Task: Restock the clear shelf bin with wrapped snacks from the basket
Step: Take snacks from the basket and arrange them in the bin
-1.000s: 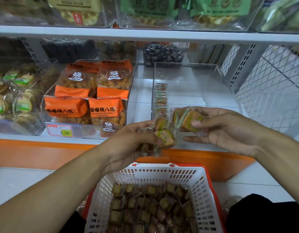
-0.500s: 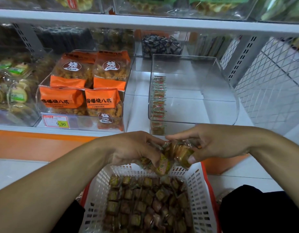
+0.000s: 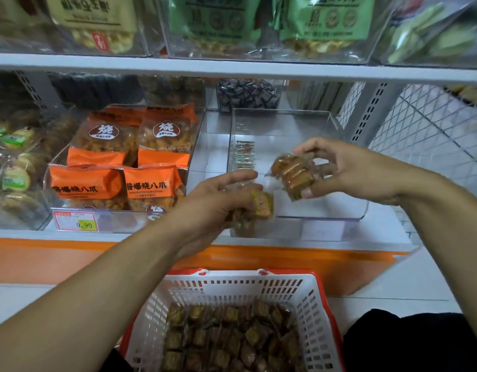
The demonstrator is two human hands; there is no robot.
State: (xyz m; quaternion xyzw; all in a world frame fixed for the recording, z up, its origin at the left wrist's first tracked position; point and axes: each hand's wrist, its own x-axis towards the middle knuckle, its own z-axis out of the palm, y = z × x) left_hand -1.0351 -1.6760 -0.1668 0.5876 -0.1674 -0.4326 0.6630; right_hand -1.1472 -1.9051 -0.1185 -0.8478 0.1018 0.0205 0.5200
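Note:
A clear shelf bin [image 3: 336,213] stands on the lower shelf, with a row of wrapped snacks [image 3: 244,156] standing on edge along its left wall. My left hand [image 3: 218,200] grips a bunch of wrapped snacks [image 3: 261,205] at the bin's front left corner. My right hand [image 3: 336,167] holds a small stack of wrapped snacks [image 3: 293,174] over the bin's open middle. Below, a white basket [image 3: 312,299] with a red rim holds several brown wrapped snacks [image 3: 232,342].
To the left a clear bin holds orange snack bags [image 3: 119,167] with a 9.90 price tag [image 3: 76,220] on its front. Further left lie round wrapped cakes [image 3: 14,162]. An upper shelf [image 3: 232,67] overhangs. White wire mesh [image 3: 430,135] bounds the right side.
Both hands have risen from just above the basket up to the bin. The right hand, with its stack, has moved apart from the left and now hovers over the bin.

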